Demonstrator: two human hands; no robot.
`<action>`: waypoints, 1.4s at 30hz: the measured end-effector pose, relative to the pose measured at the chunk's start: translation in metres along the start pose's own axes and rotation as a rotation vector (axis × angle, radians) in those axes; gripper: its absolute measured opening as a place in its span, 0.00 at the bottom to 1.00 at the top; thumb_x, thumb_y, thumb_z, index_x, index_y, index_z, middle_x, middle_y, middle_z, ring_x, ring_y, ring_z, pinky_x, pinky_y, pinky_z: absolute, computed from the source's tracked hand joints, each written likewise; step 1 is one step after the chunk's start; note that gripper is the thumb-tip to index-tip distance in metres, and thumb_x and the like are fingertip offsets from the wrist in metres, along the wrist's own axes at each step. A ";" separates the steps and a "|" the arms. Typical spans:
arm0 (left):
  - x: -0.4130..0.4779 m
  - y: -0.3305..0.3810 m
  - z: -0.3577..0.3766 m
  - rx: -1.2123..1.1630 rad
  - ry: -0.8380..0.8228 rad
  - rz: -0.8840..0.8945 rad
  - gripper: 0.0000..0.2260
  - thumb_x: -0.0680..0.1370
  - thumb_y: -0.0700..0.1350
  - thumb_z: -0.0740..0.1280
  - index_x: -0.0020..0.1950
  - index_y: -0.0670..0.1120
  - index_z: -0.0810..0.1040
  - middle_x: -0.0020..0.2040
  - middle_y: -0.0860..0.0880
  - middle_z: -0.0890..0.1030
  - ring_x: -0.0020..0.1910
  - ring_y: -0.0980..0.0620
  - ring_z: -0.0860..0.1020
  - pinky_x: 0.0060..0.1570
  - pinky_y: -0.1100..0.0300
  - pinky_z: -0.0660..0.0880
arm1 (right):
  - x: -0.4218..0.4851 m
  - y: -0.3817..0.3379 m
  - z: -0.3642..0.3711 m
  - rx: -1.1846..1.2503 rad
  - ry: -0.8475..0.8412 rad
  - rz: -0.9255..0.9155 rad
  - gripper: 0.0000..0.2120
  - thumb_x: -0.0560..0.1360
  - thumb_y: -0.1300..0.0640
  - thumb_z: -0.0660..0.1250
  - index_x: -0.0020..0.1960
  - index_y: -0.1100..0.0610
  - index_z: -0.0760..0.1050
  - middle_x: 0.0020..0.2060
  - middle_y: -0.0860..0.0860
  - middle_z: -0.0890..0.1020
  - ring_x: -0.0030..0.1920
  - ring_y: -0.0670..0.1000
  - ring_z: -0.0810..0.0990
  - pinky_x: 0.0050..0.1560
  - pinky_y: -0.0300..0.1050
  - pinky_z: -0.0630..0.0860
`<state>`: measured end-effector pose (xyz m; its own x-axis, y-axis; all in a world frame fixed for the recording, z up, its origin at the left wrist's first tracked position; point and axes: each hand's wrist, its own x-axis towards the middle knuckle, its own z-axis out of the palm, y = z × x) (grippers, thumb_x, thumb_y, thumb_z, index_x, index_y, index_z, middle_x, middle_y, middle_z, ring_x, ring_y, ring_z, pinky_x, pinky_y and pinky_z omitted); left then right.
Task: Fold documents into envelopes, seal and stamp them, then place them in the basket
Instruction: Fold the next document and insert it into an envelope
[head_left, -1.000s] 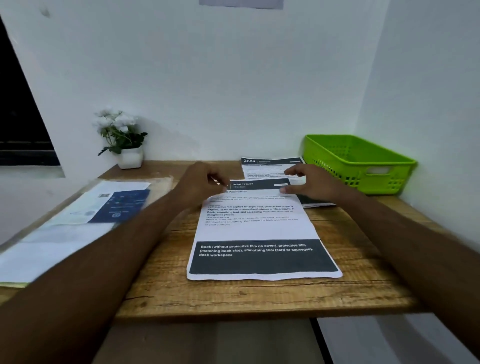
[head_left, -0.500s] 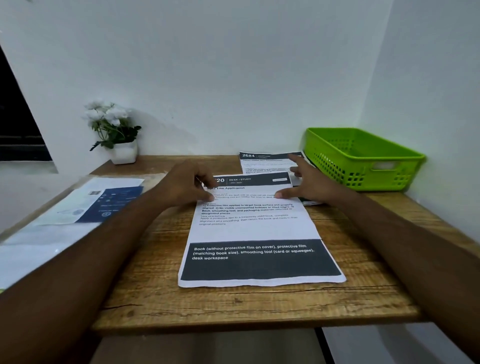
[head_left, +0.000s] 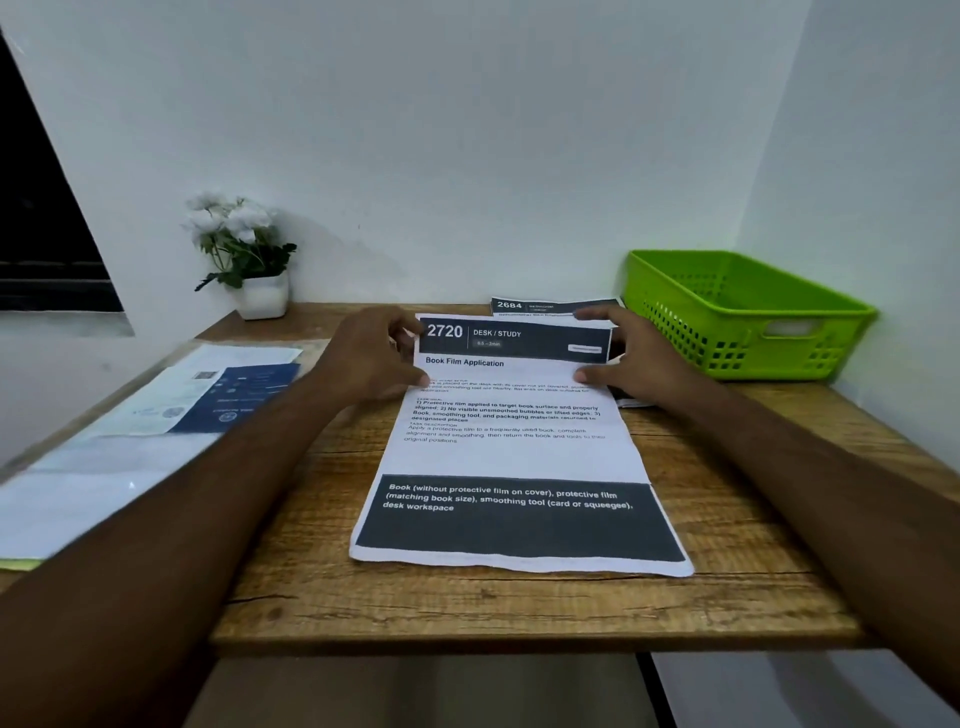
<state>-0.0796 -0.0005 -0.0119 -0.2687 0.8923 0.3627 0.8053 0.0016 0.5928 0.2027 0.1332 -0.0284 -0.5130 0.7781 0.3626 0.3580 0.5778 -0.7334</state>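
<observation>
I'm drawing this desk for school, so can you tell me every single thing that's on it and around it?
Top sheet: one, white with dark bands, numbered 2720, middle of the desk, far end lifted.
Second sheet: one, same style, numbered 2684, behind the first.
Basket: one, bright green, back right corner.
Flower pot: one, white pot with white flowers, back left.
Papers: a blurry pile, white and blue, left side.
Desk: one, brown wood.
Left hand: one, fingers pinching the top sheet's far left corner.
Right hand: one, pinching the far right corner.
</observation>
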 end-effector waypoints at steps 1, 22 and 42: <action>0.000 -0.001 0.000 -0.005 0.031 0.001 0.25 0.63 0.39 0.81 0.56 0.45 0.77 0.47 0.50 0.79 0.40 0.55 0.75 0.40 0.65 0.71 | 0.000 0.001 -0.001 -0.021 -0.006 -0.014 0.28 0.65 0.69 0.78 0.60 0.50 0.74 0.46 0.48 0.83 0.41 0.38 0.81 0.44 0.36 0.77; 0.000 -0.007 0.001 0.016 -0.251 0.132 0.12 0.67 0.51 0.78 0.48 0.48 0.85 0.44 0.54 0.83 0.44 0.59 0.80 0.45 0.66 0.74 | -0.014 -0.001 -0.028 -0.235 -0.363 -0.195 0.21 0.73 0.73 0.66 0.52 0.49 0.83 0.53 0.48 0.84 0.55 0.46 0.81 0.59 0.43 0.76; -0.004 -0.003 0.001 0.069 -0.404 0.052 0.34 0.57 0.71 0.74 0.58 0.56 0.78 0.56 0.54 0.79 0.55 0.54 0.77 0.57 0.51 0.76 | -0.023 -0.024 -0.018 -0.082 -0.195 -0.091 0.15 0.63 0.58 0.82 0.46 0.47 0.82 0.45 0.48 0.86 0.49 0.57 0.83 0.54 0.52 0.77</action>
<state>-0.0806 -0.0039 -0.0160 -0.0087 0.9975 0.0707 0.8495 -0.0299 0.5268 0.2194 0.1061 -0.0089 -0.6846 0.6636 0.3015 0.3609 0.6680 -0.6508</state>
